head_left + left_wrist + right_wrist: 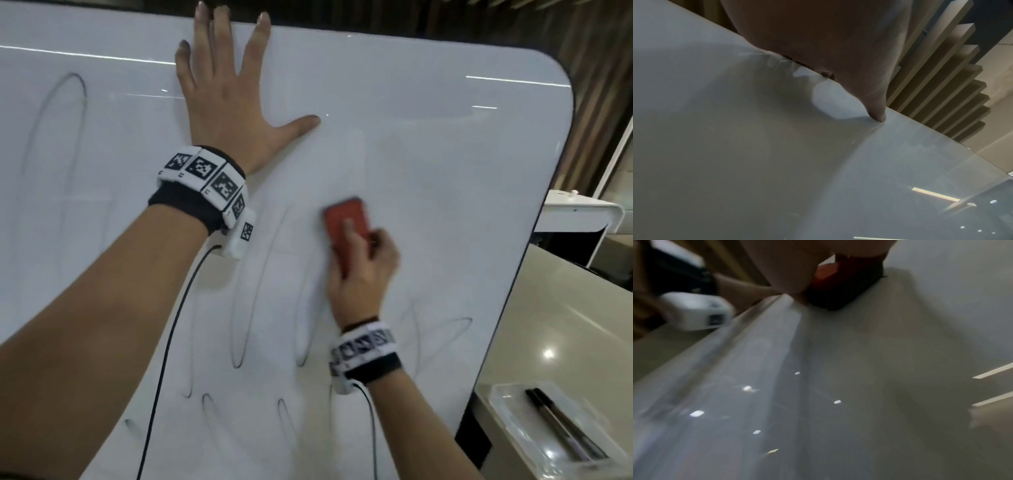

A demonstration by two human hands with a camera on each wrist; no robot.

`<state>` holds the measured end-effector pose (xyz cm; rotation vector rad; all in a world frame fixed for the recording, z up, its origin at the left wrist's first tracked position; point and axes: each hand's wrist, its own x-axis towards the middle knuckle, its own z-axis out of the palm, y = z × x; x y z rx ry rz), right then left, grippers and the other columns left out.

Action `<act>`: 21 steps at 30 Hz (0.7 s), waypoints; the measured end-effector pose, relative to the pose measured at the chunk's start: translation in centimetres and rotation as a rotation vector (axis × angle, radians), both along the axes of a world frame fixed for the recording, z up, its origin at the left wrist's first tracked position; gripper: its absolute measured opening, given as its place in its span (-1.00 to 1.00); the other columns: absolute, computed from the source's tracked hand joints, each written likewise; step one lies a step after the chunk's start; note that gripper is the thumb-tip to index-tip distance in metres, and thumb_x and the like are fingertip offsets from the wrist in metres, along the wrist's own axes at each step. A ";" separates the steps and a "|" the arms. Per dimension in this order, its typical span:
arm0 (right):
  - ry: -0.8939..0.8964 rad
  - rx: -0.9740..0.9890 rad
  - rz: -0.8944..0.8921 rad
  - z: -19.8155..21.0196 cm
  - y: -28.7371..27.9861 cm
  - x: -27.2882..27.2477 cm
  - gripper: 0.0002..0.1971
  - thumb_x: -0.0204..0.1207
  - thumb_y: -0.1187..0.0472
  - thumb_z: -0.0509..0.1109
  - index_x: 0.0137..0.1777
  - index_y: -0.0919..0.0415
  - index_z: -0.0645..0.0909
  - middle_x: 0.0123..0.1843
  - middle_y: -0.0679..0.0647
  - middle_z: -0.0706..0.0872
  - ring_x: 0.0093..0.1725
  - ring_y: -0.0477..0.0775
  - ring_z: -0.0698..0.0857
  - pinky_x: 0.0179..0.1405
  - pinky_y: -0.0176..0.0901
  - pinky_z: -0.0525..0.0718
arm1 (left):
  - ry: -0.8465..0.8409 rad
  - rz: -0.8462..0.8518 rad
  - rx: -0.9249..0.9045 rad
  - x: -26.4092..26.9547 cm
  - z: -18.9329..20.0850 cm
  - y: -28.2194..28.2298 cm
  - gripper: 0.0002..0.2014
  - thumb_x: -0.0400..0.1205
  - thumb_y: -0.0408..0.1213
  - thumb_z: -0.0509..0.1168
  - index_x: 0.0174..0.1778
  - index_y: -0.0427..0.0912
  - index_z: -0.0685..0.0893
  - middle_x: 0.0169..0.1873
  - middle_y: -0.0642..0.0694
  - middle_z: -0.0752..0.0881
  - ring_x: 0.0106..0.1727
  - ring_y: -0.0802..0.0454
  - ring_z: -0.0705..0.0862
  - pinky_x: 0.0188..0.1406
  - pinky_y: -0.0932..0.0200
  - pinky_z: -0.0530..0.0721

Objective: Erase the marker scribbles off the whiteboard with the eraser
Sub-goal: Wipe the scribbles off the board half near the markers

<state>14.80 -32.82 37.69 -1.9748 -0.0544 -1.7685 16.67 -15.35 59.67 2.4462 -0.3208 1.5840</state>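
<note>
Fingers (349, 228) curled around red eraser (346, 222)

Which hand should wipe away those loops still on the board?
Probably the right hand: it grips the red eraser against the whiteboard, beside the remaining scribbles. The left hand lies flat, bracing the board.

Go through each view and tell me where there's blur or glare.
Head view: right hand and red eraser motion-smeared; left hand sharp; light streaks glare across the whiteboard. Left wrist view: dim, ceiling lights mirrored in the board. Right wrist view: heavily motion-blurred, speckled with reflections.
</note>
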 end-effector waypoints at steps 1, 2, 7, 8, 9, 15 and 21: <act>0.032 -0.094 0.030 0.5 1.8 -0.1 -0.46 0.46 0.23 0.51 0.47 0.03 0.60 0.32 0.36 0.52 0.24 0.37 0.51 0.37 0.22 0.45 | 0.002 0.001 -0.010 -0.1 0.0 0.1 0.16 0.36 0.74 0.02 0.80 0.13 0.01 0.79 -0.27 0.03 0.82 -0.28 -0.03 0.75 -0.39 -0.04; 0.054 -0.160 0.056 1.0 2.9 -0.3 -0.48 0.49 0.23 0.51 0.47 0.01 0.63 0.33 0.32 0.52 0.24 0.37 0.53 0.37 0.22 0.46 | 0.002 0.008 -0.019 -0.2 0.0 0.2 0.16 0.35 0.75 0.02 0.80 0.15 0.02 0.79 -0.25 0.05 0.82 -0.26 -0.01 0.75 -0.38 -0.03; 0.069 -0.173 -0.008 -0.7 -2.9 -1.5 -0.51 0.54 0.26 0.53 0.47 0.03 0.62 0.33 0.30 0.51 0.23 0.35 0.52 0.35 0.22 0.52 | 0.002 0.031 -0.027 -0.5 0.2 0.4 0.16 0.31 0.78 0.02 0.75 0.13 0.13 0.75 -0.20 0.20 0.78 -0.24 0.13 0.75 -0.36 0.02; 0.075 -0.080 -0.036 -2.1 -5.3 -2.0 -0.50 0.54 0.26 0.53 0.48 0.07 0.60 0.33 0.34 0.50 0.24 0.36 0.51 0.35 0.21 0.52 | 0.002 0.035 -0.028 -0.6 0.3 0.3 0.17 0.30 0.78 0.02 0.75 0.11 0.14 0.74 -0.21 0.21 0.78 -0.24 0.14 0.75 -0.36 0.03; 0.082 0.040 -0.067 -3.7 -7.8 -2.4 -0.49 0.55 0.25 0.52 0.50 0.11 0.57 0.33 0.37 0.49 0.26 0.37 0.50 0.37 0.18 0.51 | 0.003 0.042 -0.028 -0.5 0.4 0.3 0.17 0.30 0.78 0.02 0.74 0.09 0.14 0.74 -0.22 0.21 0.78 -0.25 0.14 0.75 -0.36 0.02; 0.018 0.882 -0.221 -6.9 -13.4 -3.4 -0.42 0.56 0.17 0.42 0.60 0.16 0.47 0.37 0.44 0.48 0.35 0.48 0.49 0.40 0.39 0.49 | 0.021 0.089 -0.018 -0.2 0.4 -0.1 0.17 0.33 0.74 0.04 0.72 -0.02 0.18 0.72 -0.30 0.25 0.76 -0.31 0.17 0.74 -0.37 0.03; 0.008 0.325 -0.014 -3.4 -0.7 -0.9 -0.49 0.52 0.17 0.48 0.49 0.20 0.60 0.33 0.41 0.51 0.29 0.31 0.48 0.40 0.04 0.39 | 0.009 0.073 -0.032 0.1 0.4 -0.2 0.16 0.32 0.74 0.05 0.72 0.03 0.20 0.71 -0.28 0.26 0.76 -0.28 0.18 0.75 -0.36 0.03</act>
